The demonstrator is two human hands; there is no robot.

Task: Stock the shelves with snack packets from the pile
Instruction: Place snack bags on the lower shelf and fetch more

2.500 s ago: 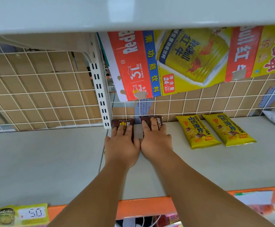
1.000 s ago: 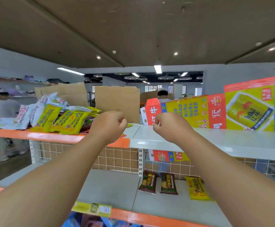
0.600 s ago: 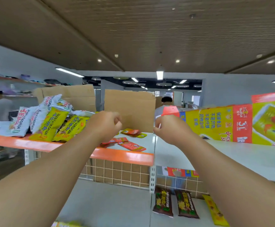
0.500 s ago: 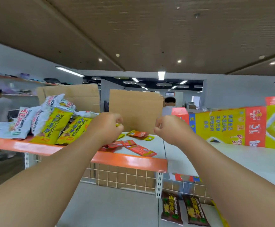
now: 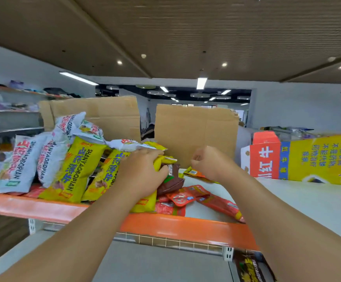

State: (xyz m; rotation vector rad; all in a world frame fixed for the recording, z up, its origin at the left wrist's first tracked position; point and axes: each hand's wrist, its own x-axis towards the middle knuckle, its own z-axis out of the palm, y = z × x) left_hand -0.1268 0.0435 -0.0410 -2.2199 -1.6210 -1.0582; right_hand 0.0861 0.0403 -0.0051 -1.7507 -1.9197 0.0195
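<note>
Snack packets (image 5: 72, 165), glossy crinkled pillows, heap by the orange front edge of the shelf (image 5: 165, 226); our left hand (image 5: 139, 176) grips a yellow packet (image 5: 144, 206), our right hand (image 5: 210, 163) curls empty.

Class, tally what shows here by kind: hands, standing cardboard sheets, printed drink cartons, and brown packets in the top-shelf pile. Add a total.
Hands: 2, the left hand gripping a yellow packet, the right hand curled and holding nothing
Standing cardboard sheets: 2
Printed drink cartons: 1
Brown packets in the pile: 1
Total: 6
</note>
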